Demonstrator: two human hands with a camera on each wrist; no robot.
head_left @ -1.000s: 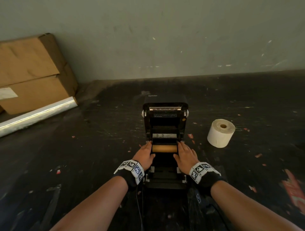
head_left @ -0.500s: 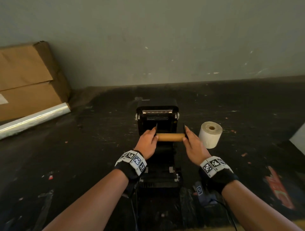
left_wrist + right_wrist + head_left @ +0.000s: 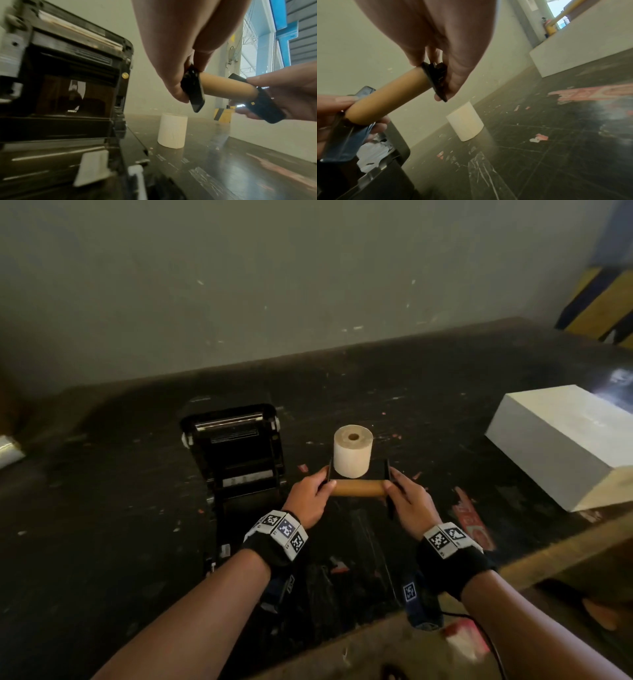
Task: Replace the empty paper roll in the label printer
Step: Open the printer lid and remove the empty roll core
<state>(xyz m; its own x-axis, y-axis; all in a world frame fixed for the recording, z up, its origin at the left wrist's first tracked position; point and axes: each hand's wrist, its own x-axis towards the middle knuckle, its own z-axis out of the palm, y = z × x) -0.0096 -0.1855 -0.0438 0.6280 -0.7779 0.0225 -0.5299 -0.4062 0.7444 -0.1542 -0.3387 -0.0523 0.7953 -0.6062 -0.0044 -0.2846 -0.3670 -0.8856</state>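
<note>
The empty brown cardboard core (image 3: 357,487) (image 3: 226,88) (image 3: 388,97) hangs level in the air between two black end plates, to the right of the open black label printer (image 3: 236,453) (image 3: 65,83). My left hand (image 3: 308,494) (image 3: 178,81) pinches the left end plate (image 3: 193,92). My right hand (image 3: 407,498) (image 3: 447,75) pinches the right end plate (image 3: 435,79). A full white paper roll (image 3: 352,455) (image 3: 172,130) (image 3: 464,123) stands upright on the table just beyond the core.
A dark scuffed table (image 3: 102,508) runs back to a pale wall. A white box (image 3: 561,443) lies at the right. Red paper scraps (image 3: 474,525) dot the surface. The table's front edge (image 3: 342,631) is close to me. A cable (image 3: 486,635) trails by my right wrist.
Both hands lifted the core with its end plates out of the printer and carried it right, in front of the white roll. The head view swung right, showing the white box.
</note>
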